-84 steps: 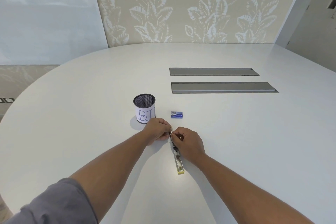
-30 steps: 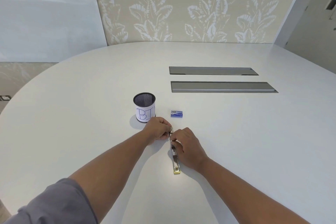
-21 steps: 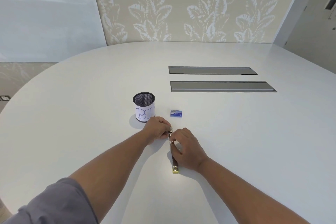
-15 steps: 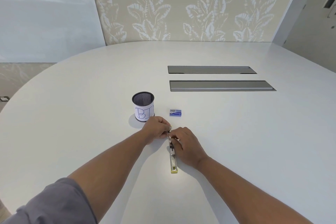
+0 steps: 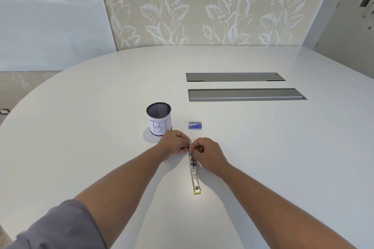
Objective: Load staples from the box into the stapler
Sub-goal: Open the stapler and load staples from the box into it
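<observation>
An opened metal stapler [image 5: 194, 176] lies flat on the white table [image 5: 263, 147], its yellow-tipped end toward me. My left hand [image 5: 174, 144] pinches the stapler's far end from the left. My right hand [image 5: 208, 154] rests beside it on the right, fingertips closed at the same far end; whether it holds staples is hidden. A small blue staple box [image 5: 195, 125] sits closed on the table just beyond both hands, apart from them.
A black mesh cup with a paper label reading "BI" [image 5: 159, 118] stands left of the box, close to my left hand. Two long grey recessed panels [image 5: 247, 94] lie farther back on the right.
My right hand has slid along the stapler toward its far end, uncovering more of the metal channel. The left hand has stayed in place.
</observation>
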Tool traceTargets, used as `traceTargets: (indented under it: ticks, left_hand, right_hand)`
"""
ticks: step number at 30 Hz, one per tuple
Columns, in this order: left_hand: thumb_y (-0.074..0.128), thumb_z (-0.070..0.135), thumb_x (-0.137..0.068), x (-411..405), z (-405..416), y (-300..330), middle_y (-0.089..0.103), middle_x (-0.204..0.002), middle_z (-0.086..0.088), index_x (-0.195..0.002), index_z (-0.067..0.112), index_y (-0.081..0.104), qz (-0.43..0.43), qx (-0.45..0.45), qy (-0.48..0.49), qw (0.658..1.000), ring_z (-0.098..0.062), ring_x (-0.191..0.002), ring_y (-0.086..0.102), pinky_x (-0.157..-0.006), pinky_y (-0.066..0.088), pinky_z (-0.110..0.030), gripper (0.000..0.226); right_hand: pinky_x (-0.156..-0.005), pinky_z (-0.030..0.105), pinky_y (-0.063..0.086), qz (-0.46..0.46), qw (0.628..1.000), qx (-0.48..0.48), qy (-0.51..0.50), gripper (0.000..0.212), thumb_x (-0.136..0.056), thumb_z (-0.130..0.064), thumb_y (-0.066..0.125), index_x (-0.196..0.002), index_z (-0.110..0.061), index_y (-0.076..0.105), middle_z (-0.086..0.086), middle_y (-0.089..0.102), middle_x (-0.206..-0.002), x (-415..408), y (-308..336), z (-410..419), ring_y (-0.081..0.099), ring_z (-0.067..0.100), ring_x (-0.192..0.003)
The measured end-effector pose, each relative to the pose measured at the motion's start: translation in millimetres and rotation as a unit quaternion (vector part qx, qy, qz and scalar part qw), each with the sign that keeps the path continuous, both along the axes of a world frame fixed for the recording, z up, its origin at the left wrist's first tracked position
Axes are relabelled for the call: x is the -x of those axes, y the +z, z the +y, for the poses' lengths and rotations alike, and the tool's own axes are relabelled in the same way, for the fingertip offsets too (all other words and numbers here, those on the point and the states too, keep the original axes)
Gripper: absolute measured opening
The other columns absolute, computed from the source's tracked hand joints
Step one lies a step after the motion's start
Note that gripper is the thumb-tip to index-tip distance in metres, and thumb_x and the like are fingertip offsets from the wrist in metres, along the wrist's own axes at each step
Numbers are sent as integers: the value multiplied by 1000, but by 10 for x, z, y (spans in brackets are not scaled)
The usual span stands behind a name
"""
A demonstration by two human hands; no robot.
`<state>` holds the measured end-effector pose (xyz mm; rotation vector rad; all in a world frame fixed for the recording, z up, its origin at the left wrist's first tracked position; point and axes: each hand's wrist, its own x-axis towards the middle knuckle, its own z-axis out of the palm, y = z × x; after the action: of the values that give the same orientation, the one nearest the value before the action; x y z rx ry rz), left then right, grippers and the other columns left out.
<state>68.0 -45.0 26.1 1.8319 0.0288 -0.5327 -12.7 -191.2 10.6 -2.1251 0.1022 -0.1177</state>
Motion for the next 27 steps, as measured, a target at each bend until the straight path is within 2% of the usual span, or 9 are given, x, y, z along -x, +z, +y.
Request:
traceTargets:
  ticks: [3,8,11,19,23,27]
  left_hand:
    - [71,-6,-82,7,3,8,67,-82,-17,-100,-9,71,-2,-1,0,1000,-23,-71,64,-85,62,-40,18]
    - [71,-6,-83,24,14,20,68,-83,-18,-101,-9,70,1,6,-2,1000,-21,-69,65,-75,63,-32,18]
    - [71,-6,-82,29,20,19,67,-81,-17,-100,-9,70,0,6,-2,1000,-20,-66,64,-71,63,-30,18]
    - [68,-8,-82,46,15,29,66,-81,-18,-95,-6,71,-8,13,-6,1000,-22,-65,64,-66,61,-28,13]
    - [67,-8,-83,54,19,43,65,-76,-17,-91,-2,70,-11,10,-14,1000,-17,-54,60,-54,55,-23,10]
    - [64,-9,-83,42,17,36,63,-72,-16,-90,-3,69,-14,9,-15,1000,-18,-50,57,-57,54,-26,11]
  right_hand:
    - [-59,24,48,23,999,-32,-23,9,-81,-9,67,-83,-18,69,-4,69,-71,-15,3,13,57,5,-57]
    - [-54,21,46,45,997,-46,-53,9,-81,-12,69,-80,-20,68,-9,67,-69,-77,13,22,54,3,-54]
    - [-53,24,47,53,996,-46,-62,7,-81,-15,71,-77,-20,67,-7,66,-69,-108,9,25,54,9,-57]
    - [-63,29,48,55,996,-15,-75,5,-79,-16,70,-76,-19,67,-6,65,-71,-143,9,59,58,13,-67]
    - [-49,23,44,80,993,-14,-84,6,-77,-13,68,-73,-17,66,-5,65,-67,-194,49,70,57,12,-59]
    - [-47,23,44,92,992,-9,-87,11,-77,-15,71,-69,-19,65,-6,65,-66,-253,57,67,57,13,-57]
